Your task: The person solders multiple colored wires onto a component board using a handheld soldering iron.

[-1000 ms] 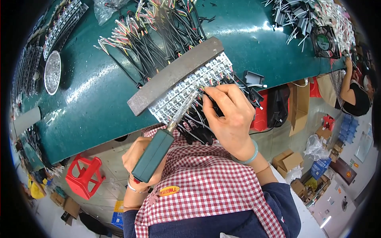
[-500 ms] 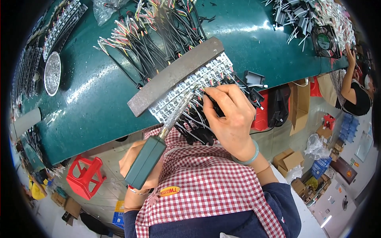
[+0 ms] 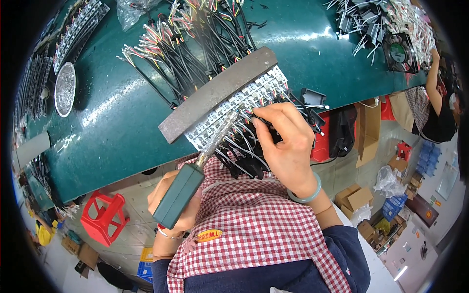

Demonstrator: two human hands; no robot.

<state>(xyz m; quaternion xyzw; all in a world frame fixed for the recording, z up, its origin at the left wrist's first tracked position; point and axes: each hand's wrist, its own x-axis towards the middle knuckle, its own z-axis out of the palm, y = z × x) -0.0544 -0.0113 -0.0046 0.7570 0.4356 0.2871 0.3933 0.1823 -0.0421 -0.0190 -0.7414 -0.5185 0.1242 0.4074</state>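
My left hand point(image 3: 165, 199) is wrapped around the green handle of a soldering iron point(image 3: 179, 195). Its metal shaft slants up to the right, with the tip over a panel of small white circuit boards point(image 3: 205, 131). Close to that tip, my right hand point(image 3: 289, 141) pinches a thin wire with thumb and forefinger; the fingers partly cover it. A heavy grey-brown metal bar point(image 3: 220, 94) lies across the panel's far side. Black and white wires point(image 3: 244, 139) hang from the panel's near edge toward my checkered apron.
Bundles of black cables point(image 3: 181, 68) with stripped coloured ends lie beyond the bar on the green table point(image 3: 117, 141). At left stands an oval dish point(image 3: 64, 90). A black fan point(image 3: 400, 51) sits at right, near a co-worker's arm point(image 3: 433, 80). Below left is a red stool point(image 3: 104, 217).
My right hand has shifted very slightly, its fingers still pinched near the iron's tip. The panel and bar have moved a touch to the right. The co-worker's arm at right has moved up.
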